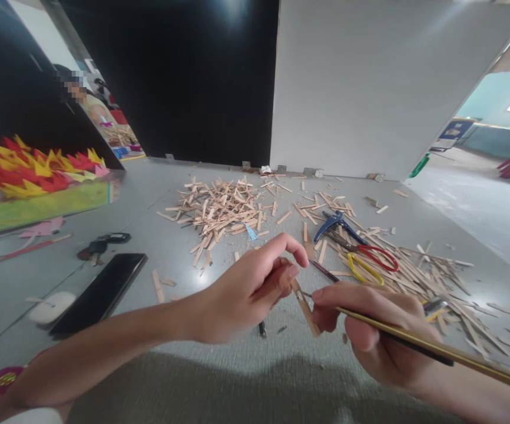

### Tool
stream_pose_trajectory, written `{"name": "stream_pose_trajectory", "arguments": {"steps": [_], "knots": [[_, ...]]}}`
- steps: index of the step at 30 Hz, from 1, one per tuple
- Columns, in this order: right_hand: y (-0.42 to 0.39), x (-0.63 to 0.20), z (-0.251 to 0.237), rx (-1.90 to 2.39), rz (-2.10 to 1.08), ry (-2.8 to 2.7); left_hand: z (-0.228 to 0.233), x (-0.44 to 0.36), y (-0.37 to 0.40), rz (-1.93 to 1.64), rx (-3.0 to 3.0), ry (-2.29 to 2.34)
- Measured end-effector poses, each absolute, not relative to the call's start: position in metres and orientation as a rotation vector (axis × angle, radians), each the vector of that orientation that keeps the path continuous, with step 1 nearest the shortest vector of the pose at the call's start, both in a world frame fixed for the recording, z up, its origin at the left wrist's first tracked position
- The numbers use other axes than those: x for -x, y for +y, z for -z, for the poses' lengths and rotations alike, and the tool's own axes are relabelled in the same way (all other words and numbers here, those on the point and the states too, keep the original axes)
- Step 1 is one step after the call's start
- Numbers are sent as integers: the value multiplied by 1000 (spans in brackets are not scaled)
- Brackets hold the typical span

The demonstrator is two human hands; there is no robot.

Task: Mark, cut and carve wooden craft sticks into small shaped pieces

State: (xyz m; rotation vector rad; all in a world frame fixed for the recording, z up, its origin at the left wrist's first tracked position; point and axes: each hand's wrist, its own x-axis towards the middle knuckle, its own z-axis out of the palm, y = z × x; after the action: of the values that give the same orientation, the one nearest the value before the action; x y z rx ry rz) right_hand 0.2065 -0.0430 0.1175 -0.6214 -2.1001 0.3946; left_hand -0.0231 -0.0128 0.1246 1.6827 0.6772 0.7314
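Left grip (241,291) pinches stick (306,312); right grip (387,356) clasps rod (471,361).

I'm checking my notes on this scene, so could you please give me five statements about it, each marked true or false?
1. The left hand holds a wooden strip. True.
2. The scissors lie to the left of the left hand. False: they lie to the right of it, near scattered wooden pieces.
3. The right hand holds a gold-coloured rod. True.
4. The phone stands upright against the black panel. False: it lies flat on the grey surface.
5. The keys hang from the right hand. False: they lie near the phone.
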Motion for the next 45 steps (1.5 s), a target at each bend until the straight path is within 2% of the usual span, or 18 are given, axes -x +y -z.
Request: {"name": "stream_pose_trajectory", "arguments": {"steps": [16, 35, 45], "knots": [[-41, -197, -118, 688, -231, -1996, -116, 22, -12, -935, -1871, 769], [-42, -194, -105, 754, -270, -1849, -111, 19, -13, -1088, -1824, 720], [-40, -182, -102, 769, -613, -1541, -105, 17, -15, -1196, -1875, 708]]}}
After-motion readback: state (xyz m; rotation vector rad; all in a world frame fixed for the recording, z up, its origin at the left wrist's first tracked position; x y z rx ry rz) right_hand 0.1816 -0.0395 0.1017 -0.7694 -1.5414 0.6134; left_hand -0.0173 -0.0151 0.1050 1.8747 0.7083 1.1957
